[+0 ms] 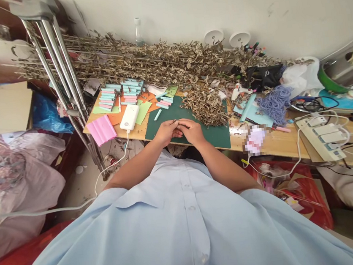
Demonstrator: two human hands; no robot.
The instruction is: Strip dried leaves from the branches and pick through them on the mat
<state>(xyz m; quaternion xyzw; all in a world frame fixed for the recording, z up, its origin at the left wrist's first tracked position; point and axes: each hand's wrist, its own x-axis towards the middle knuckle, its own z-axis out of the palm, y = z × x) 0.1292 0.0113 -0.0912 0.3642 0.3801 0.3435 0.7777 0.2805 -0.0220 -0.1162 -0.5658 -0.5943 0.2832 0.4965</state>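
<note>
We have both bare hands together over the near edge of the green mat (154, 131), left hand (166, 133) and right hand (191, 131) meeting at the fingertips, fingers curled. A small dark bit (175, 120) shows at the fingertips, between the two hands; too small for us to identify. Grip: we can't tell on either hand whether it's pinching the bit or just touching it. Nearest around the hands: dried leaf pile (207, 105) on the mat, beyond and to the right, and one loose blue roll (158, 115) on the mat, beyond and to the left. Left part of the wooden table (237, 142): we see stacked blue and pink paper rolls (131, 86) on orange and green sheets, a white power bank (129, 117) with a cable plugged in, and a pink pad (101, 130) just beside it at the table's left end. Long dried stalks (117, 56) run along the wall side, behind the rolls and the leaf pile. Right of the mat: glue gun (238, 91), purple yarn (276, 105), phone with a blurred screen (255, 139) near the front edge, then a loaded power strip (322, 138) farther right. Metal crutches (57, 65) stand at the table's left end.
</note>
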